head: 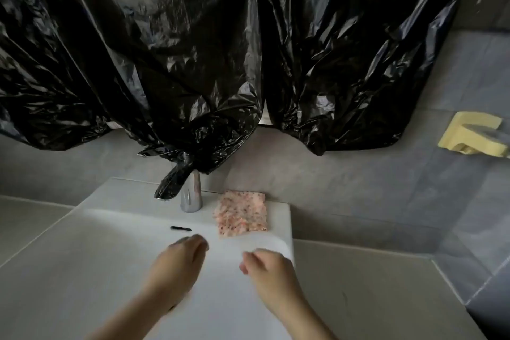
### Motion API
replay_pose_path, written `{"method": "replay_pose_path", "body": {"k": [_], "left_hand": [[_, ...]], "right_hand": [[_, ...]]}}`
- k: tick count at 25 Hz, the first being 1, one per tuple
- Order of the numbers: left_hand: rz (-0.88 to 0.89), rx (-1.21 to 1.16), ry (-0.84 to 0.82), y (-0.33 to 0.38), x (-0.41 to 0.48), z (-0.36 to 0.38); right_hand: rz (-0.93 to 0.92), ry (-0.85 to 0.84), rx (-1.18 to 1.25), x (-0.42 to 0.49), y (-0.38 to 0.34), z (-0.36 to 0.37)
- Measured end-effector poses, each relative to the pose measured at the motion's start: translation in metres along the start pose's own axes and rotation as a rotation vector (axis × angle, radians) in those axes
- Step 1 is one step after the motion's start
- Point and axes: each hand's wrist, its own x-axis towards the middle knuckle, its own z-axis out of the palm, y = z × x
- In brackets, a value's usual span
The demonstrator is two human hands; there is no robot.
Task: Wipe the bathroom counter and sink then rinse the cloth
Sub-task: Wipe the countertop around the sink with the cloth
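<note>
Both hands are empty, our left hand (pixel 179 257) and right hand (pixel 265 265) loosely curled over the sink (pixel 110 257), while the pink cloth (pixel 242 214) lies flat on the rim beside the faucet (pixel 190 196); it looks light and limp, so we would pinch its near edge.

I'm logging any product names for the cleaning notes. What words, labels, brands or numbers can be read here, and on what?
None can be read.
Pink speckled cloth: a pattern only, no label.
Chrome faucet: no visible marking.
Black plastic sheeting: plain, no print.
Yellow fixture on the wall: no lettering.
White sink: no lettering; the dark slot is an opening, not text.
</note>
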Motion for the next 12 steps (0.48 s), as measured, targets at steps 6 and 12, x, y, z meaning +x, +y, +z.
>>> {"method": "replay_pose_path", "body": {"k": [6,12], "left_hand": [[0.133,0.382,0.04,-0.024,0.054,0.035],[0.199,0.363,0.215,-0.041,0.053,0.067]], "right_hand": [[-0.248,0.229,-0.488,0.108,-0.014,0.039],[-0.111,0.022,-0.798,0.146,-0.006,0.054]]}}
